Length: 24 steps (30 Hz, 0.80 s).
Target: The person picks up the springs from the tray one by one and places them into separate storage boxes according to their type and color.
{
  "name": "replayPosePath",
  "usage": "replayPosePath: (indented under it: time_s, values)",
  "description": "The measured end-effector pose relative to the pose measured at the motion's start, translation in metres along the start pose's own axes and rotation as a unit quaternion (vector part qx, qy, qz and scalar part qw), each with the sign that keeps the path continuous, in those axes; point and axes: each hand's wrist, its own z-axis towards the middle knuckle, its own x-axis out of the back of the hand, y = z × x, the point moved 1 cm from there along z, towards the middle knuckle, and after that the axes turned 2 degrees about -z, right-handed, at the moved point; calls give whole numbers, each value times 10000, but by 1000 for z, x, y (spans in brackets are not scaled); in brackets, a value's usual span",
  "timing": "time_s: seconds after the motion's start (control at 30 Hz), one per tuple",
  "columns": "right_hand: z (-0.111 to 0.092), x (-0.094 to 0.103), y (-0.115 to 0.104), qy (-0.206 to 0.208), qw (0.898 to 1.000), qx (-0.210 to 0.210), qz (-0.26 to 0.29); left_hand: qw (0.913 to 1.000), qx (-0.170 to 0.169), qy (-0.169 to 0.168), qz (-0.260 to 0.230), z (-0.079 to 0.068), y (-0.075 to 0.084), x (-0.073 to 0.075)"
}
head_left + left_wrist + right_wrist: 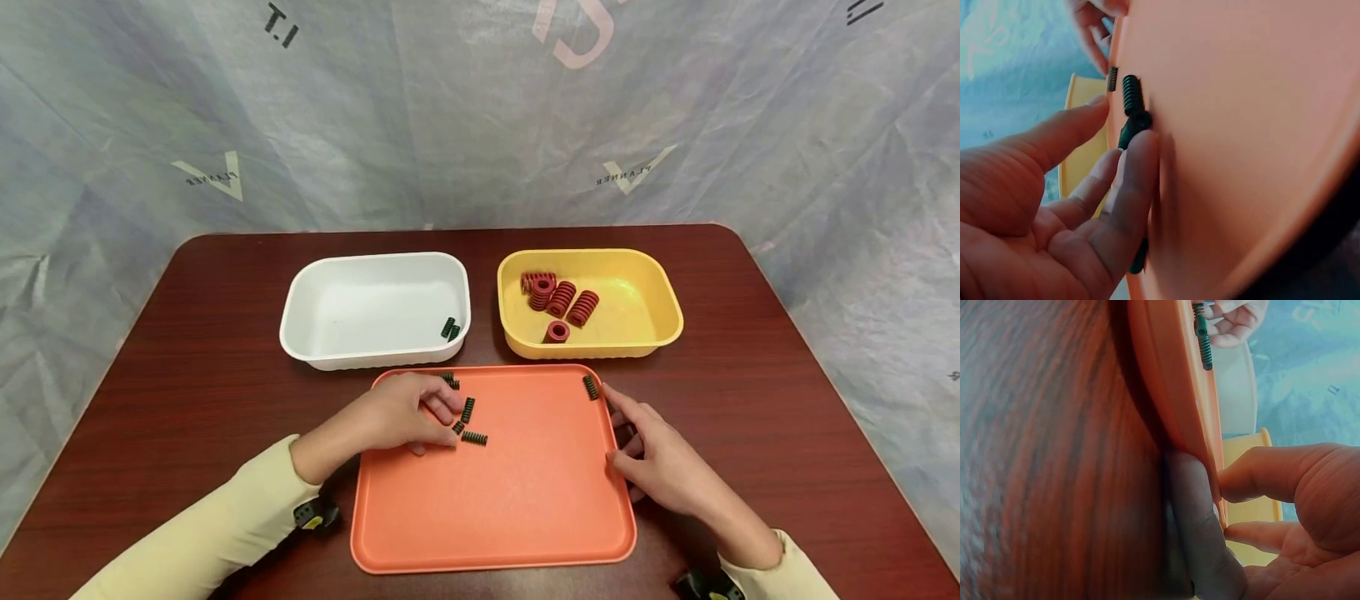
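My left hand [408,412] reaches over the left part of an orange tray [495,517], thumb and fingers spread around a small dark green coil spring [458,427]. In the left wrist view that spring [1135,128] appears right at one fingertip, while the other fingertip is apart from it. Two more green springs lie close by, one lengthwise spring [475,437] and one upright-slanted spring [468,410]. Further green springs [449,380] sit by the tray's back rim, partly behind my hand. At the right edge, my right hand [660,458] grips the tray's rim, below another green spring [590,387].
Behind the tray stand a white bin [360,358] with green springs [450,329] in its right corner and a yellow bin [630,346] holding several larger red springs [582,308]. All rest on a dark wooden table [750,375], with a grey sheet behind.
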Motion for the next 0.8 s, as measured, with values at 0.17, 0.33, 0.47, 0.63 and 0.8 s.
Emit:
replayPosePath:
  time_s: [0.17,0.33,0.47,0.63,0.8]
  values:
    - [0,0,0,22,10000,23,-13,9940,-248,404,987,1,3,-8]
    - [0,0,0,29,10000,24,3,9879,-308,583,1401,1,6,-11]
    - [0,0,-1,23,10000,23,18,9922,-247,370,1168,-1,7,-8]
    - [0,0,-1,15,10000,18,29,9986,-196,-108,481,-1,5,-1]
    - [0,0,0,23,10000,-41,-4,9988,-38,-432,-213,-2,5,5]
